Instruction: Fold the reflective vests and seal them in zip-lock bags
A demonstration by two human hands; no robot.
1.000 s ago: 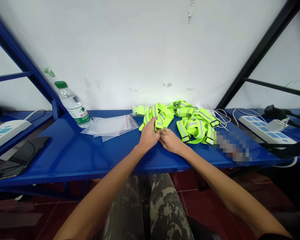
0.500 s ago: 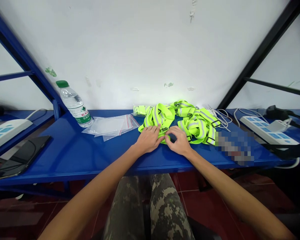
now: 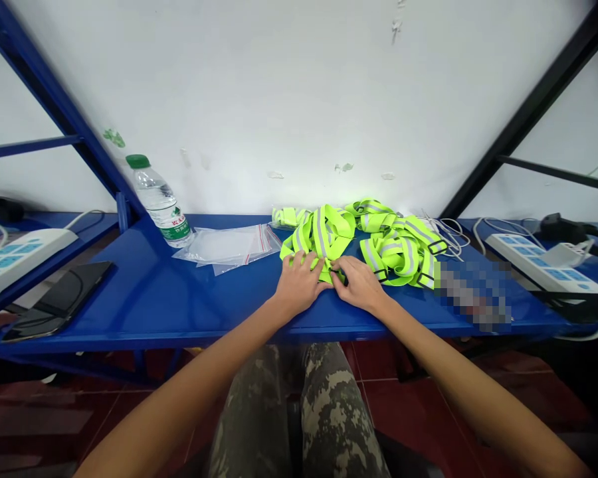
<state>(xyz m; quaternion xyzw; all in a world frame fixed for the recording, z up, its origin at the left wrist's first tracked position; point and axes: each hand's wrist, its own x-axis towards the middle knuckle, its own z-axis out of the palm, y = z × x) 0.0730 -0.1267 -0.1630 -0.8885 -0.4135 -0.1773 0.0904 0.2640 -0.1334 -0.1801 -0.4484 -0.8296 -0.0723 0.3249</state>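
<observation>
A bundle of neon-yellow reflective straps [image 3: 325,231] with grey stripes lies on the blue table before me. My left hand [image 3: 300,281] is closed on the near edge of this bundle, fingers curled over the webbing. Against its right side my right hand [image 3: 357,283] pinches a strap end, where a small black piece, perhaps a buckle, shows at the fingertips. Just beyond the right hand lies a second heap of the same straps [image 3: 401,252], with black buckles showing. Behind the left bundle sits a folded strap in a clear bag [image 3: 290,216].
Clear zip bags [image 3: 232,247] with red lines lie to the left, beside a green-capped water bottle [image 3: 162,202]. A black phone [image 3: 60,299] rests at the left edge of the blue table [image 3: 179,299]. Power strips [image 3: 545,262] and white cables are at both sides; a blurred-out item lies right.
My view has shifted slightly. The left fingers have bunched up more over the strap, and a black piece now shows at my right fingertips. The strap heaps stay in place.
</observation>
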